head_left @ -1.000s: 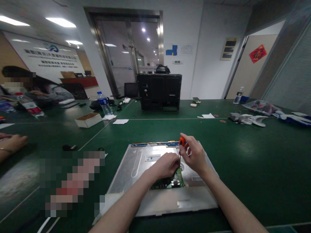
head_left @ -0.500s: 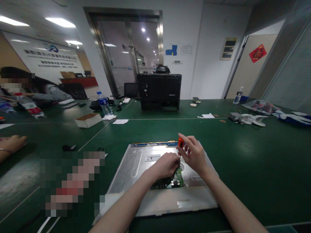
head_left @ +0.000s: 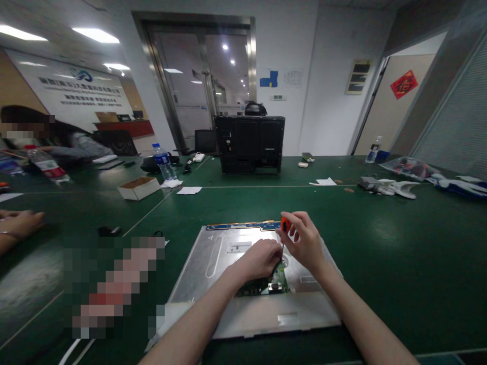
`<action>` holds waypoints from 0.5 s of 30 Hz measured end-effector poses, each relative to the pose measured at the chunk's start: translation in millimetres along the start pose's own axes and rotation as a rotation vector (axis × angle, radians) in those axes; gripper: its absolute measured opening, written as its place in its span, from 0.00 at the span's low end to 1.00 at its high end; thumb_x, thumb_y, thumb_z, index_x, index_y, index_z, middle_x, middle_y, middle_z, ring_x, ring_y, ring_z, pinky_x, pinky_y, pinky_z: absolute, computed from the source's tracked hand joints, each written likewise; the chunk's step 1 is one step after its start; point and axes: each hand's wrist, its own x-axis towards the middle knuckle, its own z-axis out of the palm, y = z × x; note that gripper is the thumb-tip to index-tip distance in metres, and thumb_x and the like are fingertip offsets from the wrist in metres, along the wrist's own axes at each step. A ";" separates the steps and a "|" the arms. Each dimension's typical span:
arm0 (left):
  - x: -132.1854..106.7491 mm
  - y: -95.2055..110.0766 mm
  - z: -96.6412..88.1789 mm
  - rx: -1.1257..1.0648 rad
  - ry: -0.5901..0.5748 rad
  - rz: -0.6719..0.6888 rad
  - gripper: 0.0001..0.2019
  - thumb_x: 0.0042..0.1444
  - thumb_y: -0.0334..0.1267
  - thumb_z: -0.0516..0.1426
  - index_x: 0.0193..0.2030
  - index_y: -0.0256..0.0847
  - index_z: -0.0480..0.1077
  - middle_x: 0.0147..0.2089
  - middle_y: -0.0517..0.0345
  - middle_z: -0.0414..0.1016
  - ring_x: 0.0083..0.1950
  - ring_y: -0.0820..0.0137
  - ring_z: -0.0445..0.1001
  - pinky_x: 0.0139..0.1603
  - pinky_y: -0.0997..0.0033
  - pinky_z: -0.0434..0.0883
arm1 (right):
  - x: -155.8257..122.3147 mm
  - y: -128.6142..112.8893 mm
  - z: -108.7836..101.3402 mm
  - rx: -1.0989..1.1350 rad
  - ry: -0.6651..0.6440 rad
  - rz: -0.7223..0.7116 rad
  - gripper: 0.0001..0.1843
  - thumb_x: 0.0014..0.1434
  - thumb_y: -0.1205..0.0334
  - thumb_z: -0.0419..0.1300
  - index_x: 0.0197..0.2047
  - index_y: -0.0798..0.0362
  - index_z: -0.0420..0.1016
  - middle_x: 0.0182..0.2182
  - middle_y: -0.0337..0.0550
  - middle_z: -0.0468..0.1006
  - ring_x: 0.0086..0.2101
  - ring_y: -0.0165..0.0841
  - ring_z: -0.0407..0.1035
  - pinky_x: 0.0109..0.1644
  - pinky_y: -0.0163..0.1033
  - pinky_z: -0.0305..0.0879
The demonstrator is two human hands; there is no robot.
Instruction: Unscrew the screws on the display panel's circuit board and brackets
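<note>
One orange-handled screwdriver (head_left: 285,224) is standing nearly upright by the far end of the green circuit board (head_left: 281,276) on the metal panel (head_left: 254,314). My right hand (head_left: 306,243) is pinching its handle; my left hand (head_left: 259,258) is curling beside it, gripping what, I cannot tell.

Near the near edge of the surface (head_left: 411,268): one metal panel (head_left: 213,253), one green circuit board (head_left: 281,276) on it, partly hidden, and one blue strip board (head_left: 247,226) along the panel's far edge. One screwdriver (head_left: 285,224). One left hand (head_left: 261,257), one right hand (head_left: 307,241), plus one co-worker's hand (head_left: 25,222) toward the left edge: three. One blue-capped bottle (head_left: 163,163), one red-capped bottle (head_left: 48,166), one further bottle (head_left: 373,151) toward the far right corner: at least three. One open box (head_left: 142,191). One black casing (head_left: 250,144) by the far edge.
</note>
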 end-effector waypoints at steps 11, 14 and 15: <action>0.2 -0.7 -0.3 -0.021 -0.007 0.011 0.08 0.57 0.26 0.53 0.37 0.37 0.73 0.39 0.49 0.80 0.38 0.63 0.76 0.39 0.70 0.68 | -0.3 -3.0 1.0 0.046 -0.014 0.028 0.20 0.64 0.66 0.54 0.60 0.51 0.65 0.39 0.44 0.76 0.24 0.26 0.69 0.24 0.32 0.69; -0.2 0.9 -1.4 0.001 -0.004 0.000 0.07 0.56 0.26 0.53 0.36 0.37 0.72 0.38 0.50 0.79 0.38 0.63 0.76 0.38 0.70 0.68 | -0.3 -1.2 1.0 0.033 0.011 0.021 0.16 0.66 0.61 0.57 0.56 0.51 0.66 0.35 0.42 0.75 0.23 0.26 0.68 0.24 0.32 0.68; -0.3 1.4 -1.8 0.016 -0.002 -0.007 0.07 0.56 0.26 0.53 0.35 0.38 0.72 0.37 0.50 0.79 0.37 0.63 0.75 0.37 0.70 0.67 | -0.2 -0.5 0.9 0.028 0.016 0.018 0.15 0.66 0.60 0.58 0.55 0.50 0.67 0.36 0.42 0.74 0.23 0.26 0.67 0.24 0.31 0.68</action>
